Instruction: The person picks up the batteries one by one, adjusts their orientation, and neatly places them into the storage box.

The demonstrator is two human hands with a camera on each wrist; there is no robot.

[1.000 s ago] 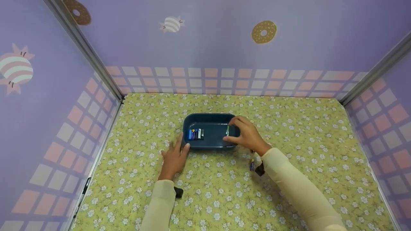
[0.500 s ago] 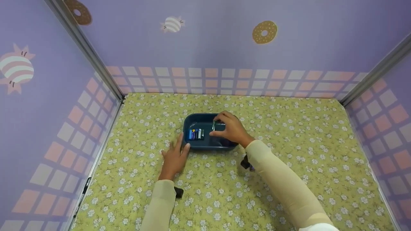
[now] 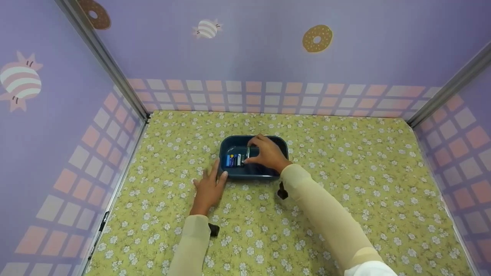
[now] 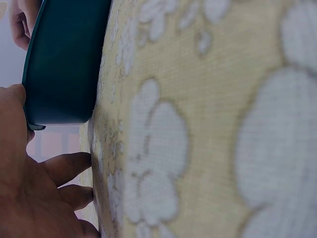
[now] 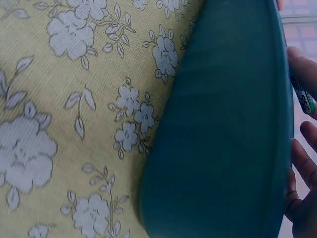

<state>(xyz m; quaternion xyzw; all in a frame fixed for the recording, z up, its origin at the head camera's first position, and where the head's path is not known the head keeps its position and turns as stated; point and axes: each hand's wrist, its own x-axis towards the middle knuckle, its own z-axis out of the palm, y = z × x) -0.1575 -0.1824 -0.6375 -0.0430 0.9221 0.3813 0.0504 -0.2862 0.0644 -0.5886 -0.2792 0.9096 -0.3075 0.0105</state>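
Note:
A dark teal plastic tray (image 3: 253, 177) lies on the flowered cloth. Inside it, toward the left end, a row of several batteries (image 3: 232, 160) lies side by side. My right hand (image 3: 270, 154) reaches over the tray and pinches a green-labelled battery (image 3: 248, 152) between thumb and fingers, just right of the row. That battery (image 5: 303, 99) shows partly past the tray wall in the right wrist view. My left hand (image 3: 209, 191) rests at the tray's near left corner with fingers extended. In the left wrist view its thumb (image 4: 17, 94) touches the rim while other fingertips meet the cloth.
Yellow flowered cloth (image 3: 245, 230) covers the surface. Purple patterned walls (image 3: 261, 46) enclose the back and both sides. A black wrist device (image 3: 282, 191) hangs under the right wrist, another (image 3: 214, 230) beside the left.
My right hand has carried the battery leftward inside the tray, close to the row. A loose battery on the cloth is now hidden by the right arm. The left hand has stayed put.

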